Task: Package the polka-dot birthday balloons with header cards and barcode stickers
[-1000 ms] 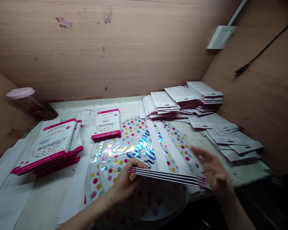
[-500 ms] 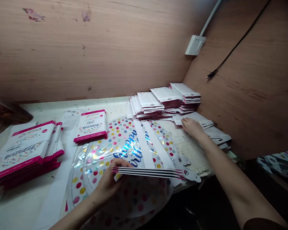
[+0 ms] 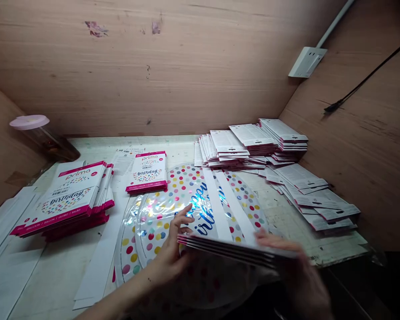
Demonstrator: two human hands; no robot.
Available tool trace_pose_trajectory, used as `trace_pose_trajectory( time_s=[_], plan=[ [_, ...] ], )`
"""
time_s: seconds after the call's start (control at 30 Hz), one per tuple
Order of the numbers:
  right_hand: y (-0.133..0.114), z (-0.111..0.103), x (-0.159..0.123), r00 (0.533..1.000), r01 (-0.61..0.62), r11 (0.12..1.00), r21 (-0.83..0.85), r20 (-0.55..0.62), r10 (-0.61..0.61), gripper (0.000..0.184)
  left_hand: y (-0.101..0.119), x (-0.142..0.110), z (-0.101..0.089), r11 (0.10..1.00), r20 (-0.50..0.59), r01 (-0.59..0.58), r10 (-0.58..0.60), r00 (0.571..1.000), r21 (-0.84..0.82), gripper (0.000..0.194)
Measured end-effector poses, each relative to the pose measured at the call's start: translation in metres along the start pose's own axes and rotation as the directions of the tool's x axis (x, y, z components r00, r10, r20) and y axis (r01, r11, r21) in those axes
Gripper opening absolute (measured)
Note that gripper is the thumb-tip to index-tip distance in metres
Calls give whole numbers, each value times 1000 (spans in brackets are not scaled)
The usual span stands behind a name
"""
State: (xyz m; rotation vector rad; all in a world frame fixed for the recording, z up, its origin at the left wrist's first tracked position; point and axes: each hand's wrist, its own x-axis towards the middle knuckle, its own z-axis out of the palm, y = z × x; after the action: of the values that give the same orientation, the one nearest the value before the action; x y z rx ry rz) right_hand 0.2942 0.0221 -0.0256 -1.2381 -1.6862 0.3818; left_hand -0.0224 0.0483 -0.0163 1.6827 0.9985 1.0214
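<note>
My left hand (image 3: 173, 253) is closed on the left end of a small stack of flat balloon packets (image 3: 228, 252) with pink-edged cards. At the stack's right end is my right hand (image 3: 302, 275), smeared by motion, its thumb over the top and its other fingers mostly hidden. Beneath the stack lie clear round balloons (image 3: 160, 213) printed with coloured dots and blue lettering. Two white paper strips (image 3: 218, 204) cross them.
White-backed packets (image 3: 240, 135) are piled at the back right, with more spread packets (image 3: 315, 195) nearer. Pink-and-white packets stand in a large pile (image 3: 73, 191) and a smaller pile (image 3: 148, 171). A lidded jar (image 3: 50, 142) leans at the left. A black cable (image 3: 363, 80) hangs right.
My right hand has left the packets on the right and come to the right end of the held stack. My left hand keeps its hold. The view has turned left.
</note>
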Motion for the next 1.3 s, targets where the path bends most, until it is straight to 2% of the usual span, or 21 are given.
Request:
trace_pose_trajectory(
  time_s=[0.07,0.13,0.2,0.27,0.4,0.5,0.57,0.6,0.67,0.7,0.73,0.77,0.8,0.87,0.9,0.93,1.0,1.07,1.2,1.23,1.3],
  plan=[
    [-12,27,-10,991,67,984,165,104,-85,70,-3,-1,-3,997,30,69,-68,997,-44,44],
    [-17,44,-12,981,152,943,295,68,-180,84,-6,0,-5,992,57,67,-62,996,-107,26],
    [-16,51,-9,974,221,914,341,-26,-226,82,-9,2,-5,987,26,37,-34,999,-154,12],
    [-14,52,-8,974,221,917,331,-28,-224,70,-9,2,-5,983,-30,27,-33,999,-180,11],
    [-14,48,-1,989,103,935,340,65,-132,29,-1,1,-7,990,1,86,-87,996,-114,13],
    [-24,41,26,985,-160,913,376,117,124,24,12,10,-13,989,-60,148,-149,987,-23,21],
    [-29,42,61,928,-371,829,418,200,315,38,19,27,-18,972,-108,220,-228,968,-82,36],
    [-29,44,81,882,-469,765,442,273,384,46,20,37,-20,951,-96,270,-286,953,-151,45],
    [-22,55,120,755,-650,639,412,443,482,54,17,57,-24,898,-74,389,-410,909,-206,62],
    [-15,62,137,683,-720,597,354,514,519,54,14,66,-26,888,-111,437,-453,885,-141,70],
    [-7,70,151,632,-760,574,304,552,544,52,10,73,-27,886,-172,464,-459,872,-13,79],
    [2,77,163,594,-784,565,257,573,564,49,5,78,-28,873,-225,461,-422,878,161,87],
    [11,83,171,577,-792,569,220,576,579,46,1,83,-29,840,-234,418,-354,905,346,94],
    [26,93,180,570,-787,594,168,566,596,43,-5,89,-28,744,-71,232,-242,968,626,104],
    [32,96,182,569,-781,610,137,558,603,42,-8,91,-27,707,54,128,-228,972,695,110],
    [37,99,182,572,-771,628,104,546,612,41,-10,95,-26,682,162,45,-237,958,730,116],
    [43,101,178,591,-740,672,26,503,631,39,-16,102,-21,642,270,-35,-273,923,766,128],
    [45,102,172,641,-686,725,-64,420,643,40,-23,109,-17,603,293,-61,-295,910,795,129],
    [44,113,169,800,-512,836,-199,243,548,44,-38,116,-15,577,320,-104,-287,903,810,117],
    [44,120,173,825,-470,856,-216,237,513,39,-40,116,-15,577,323,-110,-280,904,809,116],
    [43,138,186,839,-418,877,-235,269,472,27,-41,116,-16,578,325,-117,-271,906,808,116]
  ],
)
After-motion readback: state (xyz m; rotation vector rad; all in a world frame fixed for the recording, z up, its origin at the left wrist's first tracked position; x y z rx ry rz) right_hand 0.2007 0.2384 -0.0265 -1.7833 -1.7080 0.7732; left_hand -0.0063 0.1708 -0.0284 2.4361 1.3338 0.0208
